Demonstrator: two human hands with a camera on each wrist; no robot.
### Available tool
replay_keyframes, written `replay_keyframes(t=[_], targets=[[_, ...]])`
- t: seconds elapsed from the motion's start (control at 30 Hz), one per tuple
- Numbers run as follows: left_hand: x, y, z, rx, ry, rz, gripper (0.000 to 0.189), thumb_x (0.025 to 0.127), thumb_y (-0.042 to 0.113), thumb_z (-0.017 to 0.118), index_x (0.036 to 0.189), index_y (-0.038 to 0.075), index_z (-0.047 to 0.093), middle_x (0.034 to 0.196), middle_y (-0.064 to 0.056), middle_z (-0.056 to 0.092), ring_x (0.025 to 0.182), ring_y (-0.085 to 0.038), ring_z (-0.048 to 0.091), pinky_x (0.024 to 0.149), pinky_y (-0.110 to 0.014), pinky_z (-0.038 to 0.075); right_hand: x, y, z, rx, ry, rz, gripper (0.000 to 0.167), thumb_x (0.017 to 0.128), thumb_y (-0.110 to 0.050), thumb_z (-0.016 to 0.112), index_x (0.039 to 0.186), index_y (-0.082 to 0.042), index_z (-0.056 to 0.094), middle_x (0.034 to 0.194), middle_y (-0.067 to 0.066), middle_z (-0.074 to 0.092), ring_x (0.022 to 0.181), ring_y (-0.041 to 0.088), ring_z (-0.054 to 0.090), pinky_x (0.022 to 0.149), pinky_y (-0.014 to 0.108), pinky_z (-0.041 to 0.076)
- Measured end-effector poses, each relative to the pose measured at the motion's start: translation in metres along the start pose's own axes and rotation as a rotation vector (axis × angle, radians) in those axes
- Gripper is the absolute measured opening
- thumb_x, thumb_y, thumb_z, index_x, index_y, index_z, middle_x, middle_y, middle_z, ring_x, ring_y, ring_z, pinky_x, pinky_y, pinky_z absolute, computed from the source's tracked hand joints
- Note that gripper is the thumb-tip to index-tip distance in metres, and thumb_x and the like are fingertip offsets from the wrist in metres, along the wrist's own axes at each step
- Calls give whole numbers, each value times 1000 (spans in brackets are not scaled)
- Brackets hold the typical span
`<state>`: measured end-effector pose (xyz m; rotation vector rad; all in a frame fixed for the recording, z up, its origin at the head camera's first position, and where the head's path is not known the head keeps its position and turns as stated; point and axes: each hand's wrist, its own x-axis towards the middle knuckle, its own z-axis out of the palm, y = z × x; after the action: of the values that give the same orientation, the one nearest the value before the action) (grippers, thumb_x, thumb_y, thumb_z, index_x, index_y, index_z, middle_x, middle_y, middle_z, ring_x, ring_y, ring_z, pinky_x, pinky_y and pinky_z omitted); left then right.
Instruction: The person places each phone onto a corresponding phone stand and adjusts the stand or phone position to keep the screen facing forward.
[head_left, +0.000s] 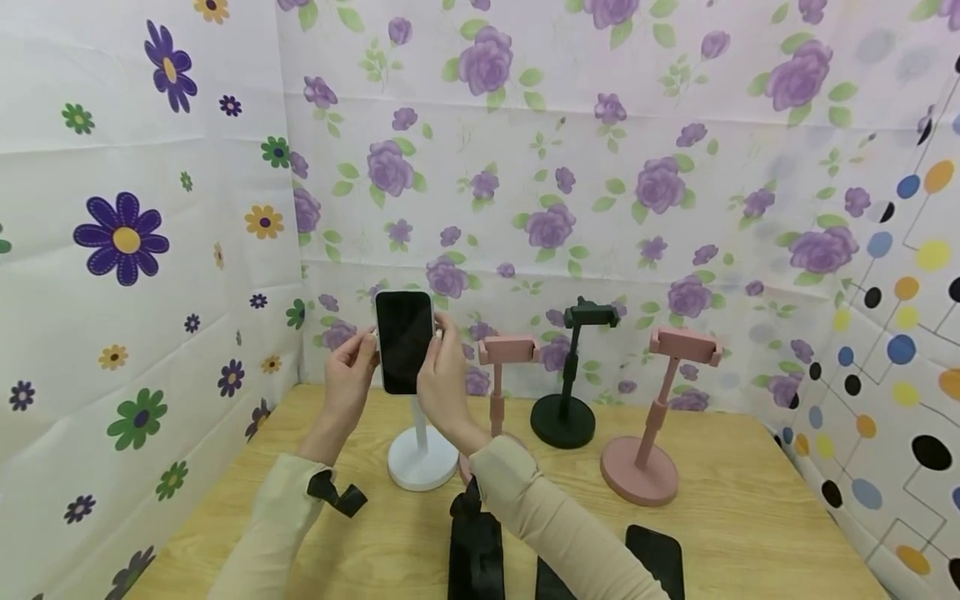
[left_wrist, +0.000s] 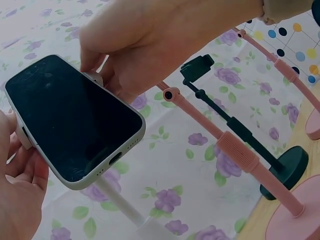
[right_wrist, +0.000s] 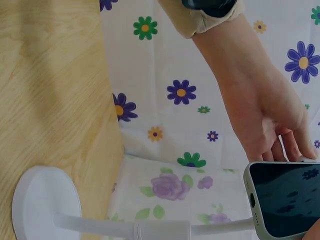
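A smartphone [head_left: 405,342] with a dark screen and pale edge stands upright at the top of a white phone stand [head_left: 422,462]. On its left side, the left hand [head_left: 348,385] pinches the stand's white clamp end [left_wrist: 25,138] between thumb and fingers. At the opposite edge, the right hand [head_left: 447,379] grips the other clamp end [left_wrist: 95,77], its thumb by the screen. In the right wrist view the stand's post runs to its round base [right_wrist: 45,202], and the left hand [right_wrist: 267,110] reaches to the phone's far edge. The phone hides most of the holder.
Close to the right hand is a pink phone stand [head_left: 497,412]; a dark green stand [head_left: 564,421] and another pink stand [head_left: 639,471] are farther right. A black phone [head_left: 656,558] and a black object [head_left: 476,554] lie on the wooden table [head_left: 367,550] in front. Patterned cloths surround it.
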<state>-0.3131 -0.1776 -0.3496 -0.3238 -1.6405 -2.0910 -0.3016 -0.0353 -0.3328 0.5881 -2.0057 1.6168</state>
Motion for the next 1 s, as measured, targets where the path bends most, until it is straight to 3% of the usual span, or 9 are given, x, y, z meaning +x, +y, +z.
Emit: replay_keyframes(t=[0.17, 0.27, 0.4, 0.63, 0.83, 1.0], targets=[[0, 1, -1, -78, -12, 0, 22, 100, 16, 51, 114, 10, 67, 100, 10, 66, 86, -3, 63, 81, -15, 53, -1, 2, -2, 48, 5, 25, 39, 107, -14, 25, 141, 3, 34, 144, 21, 43, 130, 30, 47, 107, 44, 42], [-2, 2, -3, -133, -18, 1, 19, 99, 14, 52, 99, 20, 70, 107, 11, 68, 84, -5, 63, 80, -16, 53, -3, 3, -3, 50, 13, 40, 37, 107, -14, 26, 139, 2, 37, 133, 20, 51, 111, 27, 55, 97, 40, 48], [-4, 4, -6, -143, -30, -2, 18, 98, 13, 54, 96, 19, 71, 102, 10, 69, 82, -5, 64, 80, -16, 54, -5, 4, -5, 71, 23, 52, 36, 107, -14, 28, 137, 2, 40, 120, 18, 54, 95, 25, 52, 84, 36, 47], [-4, 7, -13, -51, -80, -47, 17, 98, 15, 56, 104, 24, 68, 96, 10, 68, 87, -4, 64, 84, -17, 53, -6, 5, -6, 85, 43, 58, 36, 107, -17, 32, 137, 0, 42, 131, 17, 51, 117, 28, 52, 96, 42, 48], [-4, 10, -12, -52, -119, -82, 19, 97, 13, 57, 112, 22, 64, 101, 10, 68, 93, -3, 66, 86, -17, 53, -5, 6, -6, 65, 66, 41, 32, 106, -16, 36, 131, 0, 47, 120, 17, 57, 101, 26, 56, 87, 38, 50], [-2, 10, -8, -66, -94, -45, 21, 96, 7, 57, 105, 23, 67, 98, 9, 69, 90, -3, 67, 85, -17, 54, -3, 7, -8, 60, 71, 38, 30, 106, -16, 37, 129, -1, 48, 117, 17, 57, 101, 26, 56, 87, 37, 50]])
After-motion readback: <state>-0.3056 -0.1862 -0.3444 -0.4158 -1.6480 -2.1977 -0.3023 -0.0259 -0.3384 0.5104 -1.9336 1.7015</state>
